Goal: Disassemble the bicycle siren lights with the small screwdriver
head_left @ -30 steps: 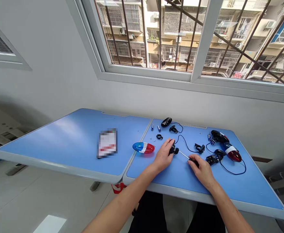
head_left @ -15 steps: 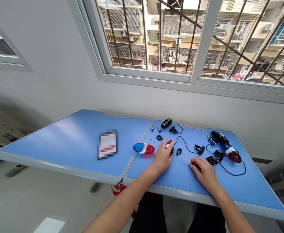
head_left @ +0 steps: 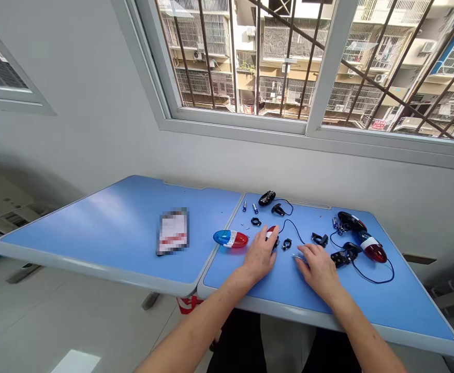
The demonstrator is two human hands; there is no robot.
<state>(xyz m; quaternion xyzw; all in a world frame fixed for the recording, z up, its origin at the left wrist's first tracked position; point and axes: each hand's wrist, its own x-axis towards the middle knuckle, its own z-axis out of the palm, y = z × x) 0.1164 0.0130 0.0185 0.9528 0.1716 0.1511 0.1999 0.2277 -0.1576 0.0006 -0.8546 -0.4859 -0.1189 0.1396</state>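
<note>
My left hand (head_left: 261, 255) is closed around a small unit with a red end (head_left: 272, 233) and a black underside, mostly hidden by the fingers. My right hand (head_left: 318, 267) is over a screwdriver (head_left: 298, 256); only part of its metal shaft shows by the fingertips, and the handle is covered. Between the hands lies a small black ring clamp (head_left: 286, 244). A blue, white and red oval lamp cover (head_left: 230, 239) rests left of my left hand. Beyond my right hand sits a black clamp bracket (head_left: 319, 239) on a thin cable.
Batteries (head_left: 255, 208), another black ring (head_left: 255, 221), tiny screws and a black oval part (head_left: 267, 198) with a cabled piece lie toward the wall. Red-and-black lamps (head_left: 372, 246) with cables occupy the right side. A blurred-out flat item (head_left: 173, 231) lies on the left table (head_left: 106, 228).
My right hand has moved slightly left and forward, now covering the screwdriver's handle and most of its shaft. My left hand stays on the red-ended unit.
</note>
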